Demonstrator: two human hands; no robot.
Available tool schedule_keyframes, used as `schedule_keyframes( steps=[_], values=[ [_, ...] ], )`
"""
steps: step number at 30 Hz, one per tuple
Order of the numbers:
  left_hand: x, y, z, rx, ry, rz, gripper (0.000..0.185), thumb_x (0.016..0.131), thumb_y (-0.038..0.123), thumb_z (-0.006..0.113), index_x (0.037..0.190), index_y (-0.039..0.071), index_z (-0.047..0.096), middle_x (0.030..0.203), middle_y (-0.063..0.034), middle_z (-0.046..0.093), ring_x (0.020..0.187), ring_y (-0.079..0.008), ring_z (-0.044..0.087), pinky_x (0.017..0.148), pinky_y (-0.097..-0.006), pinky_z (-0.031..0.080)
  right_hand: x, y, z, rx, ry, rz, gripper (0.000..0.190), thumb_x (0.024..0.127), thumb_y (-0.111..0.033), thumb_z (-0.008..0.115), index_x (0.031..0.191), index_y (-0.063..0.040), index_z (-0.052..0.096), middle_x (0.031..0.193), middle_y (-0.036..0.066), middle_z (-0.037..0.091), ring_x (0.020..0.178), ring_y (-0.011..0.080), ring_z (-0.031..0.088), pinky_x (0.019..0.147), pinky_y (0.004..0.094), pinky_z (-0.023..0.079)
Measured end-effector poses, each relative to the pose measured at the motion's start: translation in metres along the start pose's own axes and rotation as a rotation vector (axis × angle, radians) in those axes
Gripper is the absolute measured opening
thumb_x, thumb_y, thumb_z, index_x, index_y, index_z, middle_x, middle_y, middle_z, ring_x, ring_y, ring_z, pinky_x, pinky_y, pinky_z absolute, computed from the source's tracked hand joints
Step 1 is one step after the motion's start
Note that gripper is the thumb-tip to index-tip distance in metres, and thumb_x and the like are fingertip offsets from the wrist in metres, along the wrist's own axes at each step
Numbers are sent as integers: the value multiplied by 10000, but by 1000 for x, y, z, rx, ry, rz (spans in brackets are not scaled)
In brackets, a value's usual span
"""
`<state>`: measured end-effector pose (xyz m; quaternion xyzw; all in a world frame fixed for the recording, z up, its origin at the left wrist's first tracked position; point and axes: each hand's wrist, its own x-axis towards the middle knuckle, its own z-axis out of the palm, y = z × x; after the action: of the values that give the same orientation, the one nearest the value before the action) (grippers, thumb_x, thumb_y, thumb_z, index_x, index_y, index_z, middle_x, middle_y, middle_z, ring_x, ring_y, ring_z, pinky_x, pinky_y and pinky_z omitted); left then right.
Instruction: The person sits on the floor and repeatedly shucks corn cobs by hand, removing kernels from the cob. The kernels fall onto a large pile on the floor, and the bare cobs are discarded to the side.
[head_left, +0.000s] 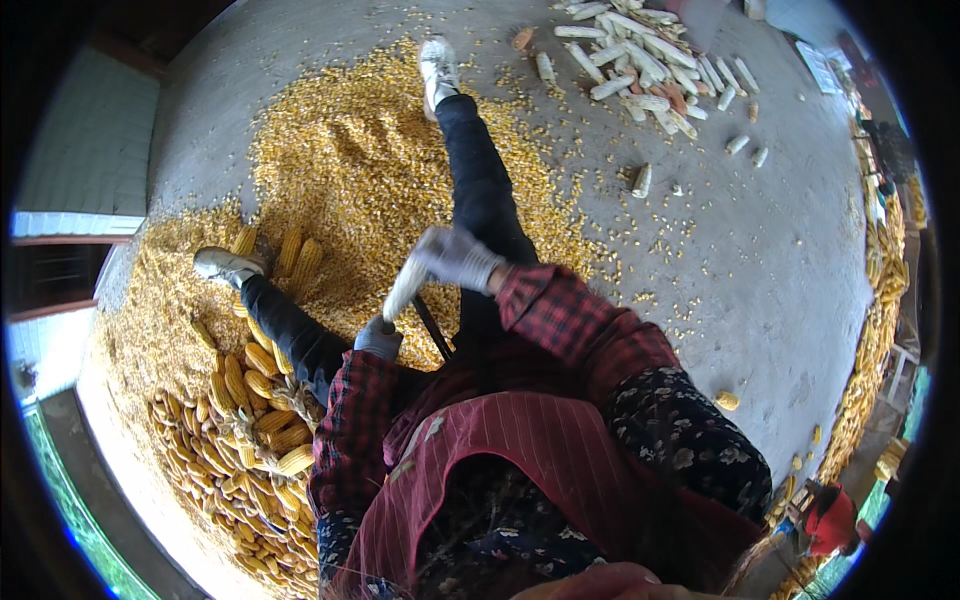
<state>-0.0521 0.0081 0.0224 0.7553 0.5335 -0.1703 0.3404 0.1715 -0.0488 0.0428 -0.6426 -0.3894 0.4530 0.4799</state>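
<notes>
My right hand (455, 259), in a pale knitted glove, is closed around the upper end of a whitish, bare corn cob (405, 291). The cob slants down to the left and is slightly blurred. Its lower end meets my left hand (379, 340), also gloved and curled; whether those fingers grip the cob is hard to see. Just right of the cob, a dark rod (432, 328) slopes between my legs. Beneath both hands spreads a wide heap of loose yellow corn kernels (352, 157).
Unshelled ears of corn (240, 465) are piled at my left, with a few near my left shoe (225, 266). Bare cobs (645, 60) lie heaped ahead to the right on the concrete floor (750, 247). More corn (862, 397) lines the right edge, near a person in red (829, 521).
</notes>
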Motion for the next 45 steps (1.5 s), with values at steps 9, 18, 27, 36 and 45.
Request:
schedule_keyframes(
  steps=[9,18,27,36,45],
  values=[
    [26,-33,37,-99,172,-78,554,671,269,653,1109,-12,464,1108,-192,497,1078,-299,442,920,-347,348,23,-19,-214,1145,818,-60,177,805,-239,485,757,-70,505,671,31,525,558,126,488,503,243,428],
    [38,-33,60,-88,-125,9,374,730,245,558,998,-15,538,1000,-194,561,942,-274,534,830,-363,410,19,9,66,370,-212,336,251,808,-239,444,734,-24,552,643,90,586,495,160,565,448,277,445],
    [85,-46,38,-234,-45,-109,369,697,373,560,882,60,619,827,-164,613,772,-252,591,682,-343,459,17,65,86,-373,-354,75,196,803,-212,495,811,-22,544,656,109,553,624,198,554,557,317,419],
    [218,-118,-18,-49,229,-301,349,701,304,618,935,50,573,854,-142,597,784,-220,571,672,-317,463,24,43,92,98,-424,567,233,839,-221,460,891,-5,532,688,66,575,602,131,554,556,267,447],
    [304,-246,-34,-471,-4,-317,316,807,245,449,1065,74,510,1061,-57,554,950,-197,535,814,-317,431,33,53,94,261,-408,738,249,840,-228,438,845,2,534,644,55,562,561,130,525,526,281,430]
  ],
)
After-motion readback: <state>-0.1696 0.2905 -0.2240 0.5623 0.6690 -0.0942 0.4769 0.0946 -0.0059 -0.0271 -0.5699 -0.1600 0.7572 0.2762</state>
